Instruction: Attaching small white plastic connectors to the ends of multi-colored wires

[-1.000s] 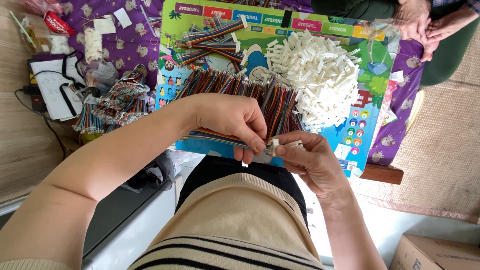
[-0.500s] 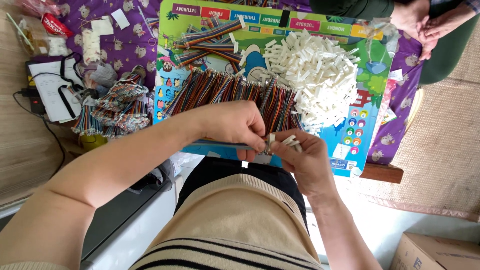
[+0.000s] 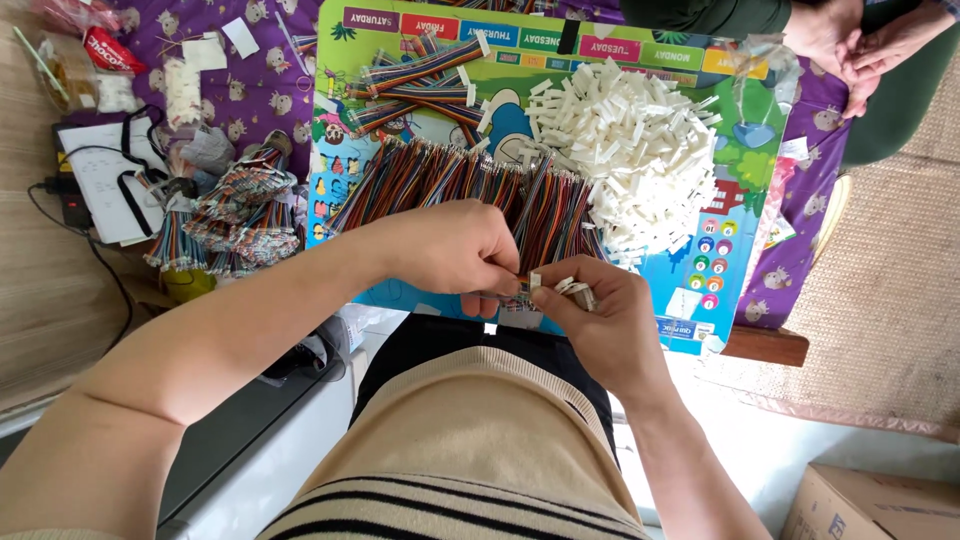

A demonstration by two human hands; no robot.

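the left hand and right hand meet at the near edge of the surface, fingers clamped on a ribbon cable end and small white connectors. light, floppy wires; best gripped near the tip.

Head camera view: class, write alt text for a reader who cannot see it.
Seen from above, a person's left hand and right hand pinch a small white connector at the ends of rainbow ribbon wires. Behind lie a heap of white connectors on a colourful board.
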